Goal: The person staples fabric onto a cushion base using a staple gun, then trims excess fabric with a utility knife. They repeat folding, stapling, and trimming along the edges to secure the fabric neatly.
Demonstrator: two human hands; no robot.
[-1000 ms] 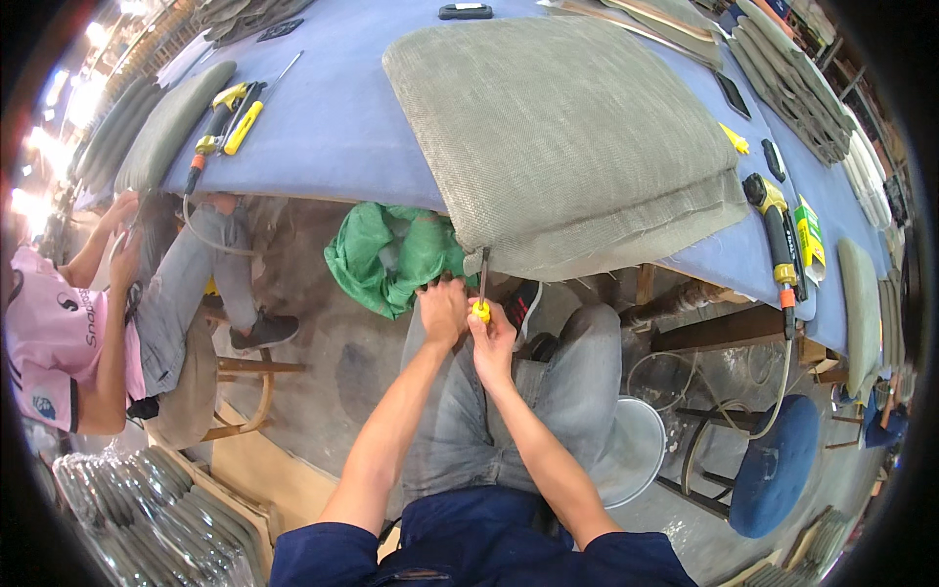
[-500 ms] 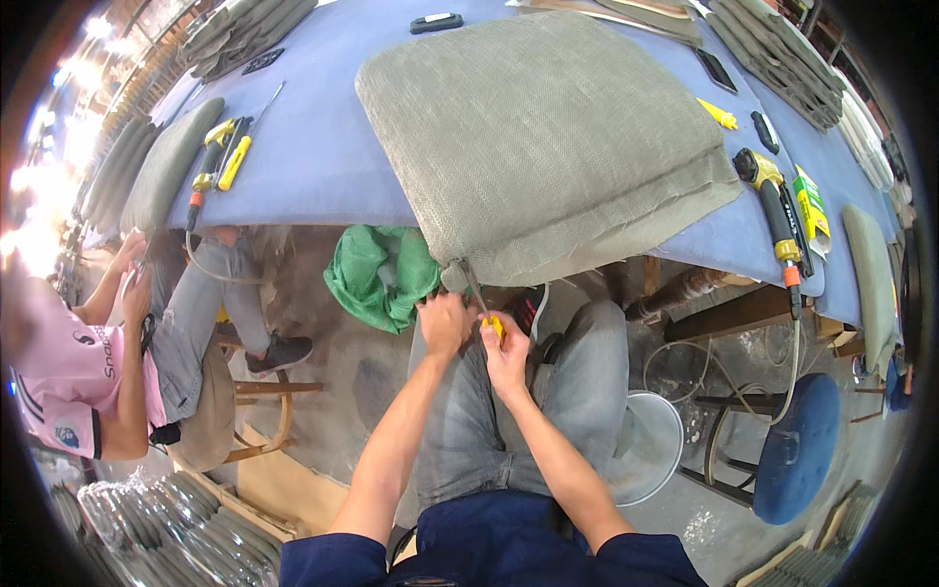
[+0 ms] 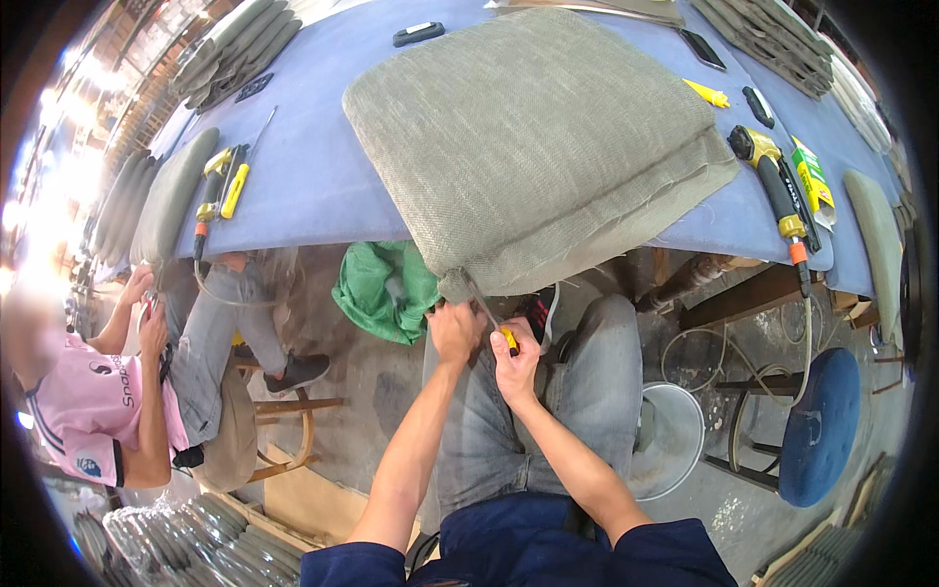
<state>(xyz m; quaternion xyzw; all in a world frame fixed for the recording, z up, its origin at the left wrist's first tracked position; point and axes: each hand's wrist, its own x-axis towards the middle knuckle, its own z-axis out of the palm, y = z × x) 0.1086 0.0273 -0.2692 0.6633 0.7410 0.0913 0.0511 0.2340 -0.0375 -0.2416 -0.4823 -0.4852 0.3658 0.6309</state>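
A grey-green fabric-covered seat cushion (image 3: 538, 127) lies on the blue table, its near corner jutting past the front edge. My left hand (image 3: 456, 333) is closed at that corner, gripping the gathered fabric, though its fingertips are partly hidden. In my right hand (image 3: 516, 370) is a screwdriver (image 3: 510, 339) with a yellow and black handle. Its thin metal shaft slants up and left to the bunched fabric at the corner; the tip is hidden there. Loose cloth with a frayed edge hangs along the cushion's near right side.
Air staple guns (image 3: 780, 181) (image 3: 211, 191) with hoses lie at both sides of the blue table (image 3: 303, 147). Below are a green sack (image 3: 377, 298), a bucket (image 3: 685, 430) and a blue stool (image 3: 827, 430). A co-worker in a pink shirt (image 3: 108, 406) sits at left.
The view has shifted slightly. My right hand has turned a little on the screwdriver, whose handle now points more toward me. My left hand stays at the cushion's corner.
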